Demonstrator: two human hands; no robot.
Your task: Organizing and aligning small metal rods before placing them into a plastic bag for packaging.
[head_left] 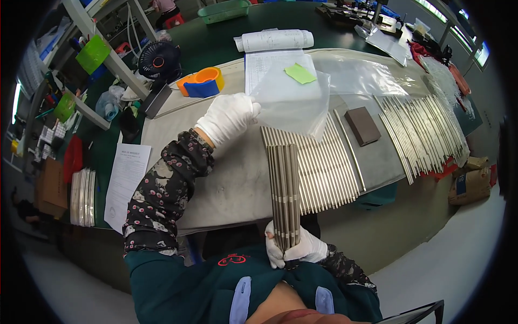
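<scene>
My left hand [229, 117], in a white glove, is closed with its fingertips at the left edge of a clear plastic bag [275, 105]. The bag lies partly over printed sheets and the far ends of a row of metal rods [329, 178]. Close to my body, my right hand [302, 249], also gloved in white, grips the lower end of a bundle of metal rods [285, 189]. That bundle points away from me, overlapping the left side of the row. Right of the row lie a single rod [349, 151] and a dark brown block [362, 126].
More loose rods [423, 135] spread at the right. Beyond my left hand sit an orange and blue tape dispenser [202, 82] and a small black fan [159, 59]. A printed sheet [127, 181] and a bagged rod bundle [83, 197] are at the left. Rolled paper [278, 40] lies at the back.
</scene>
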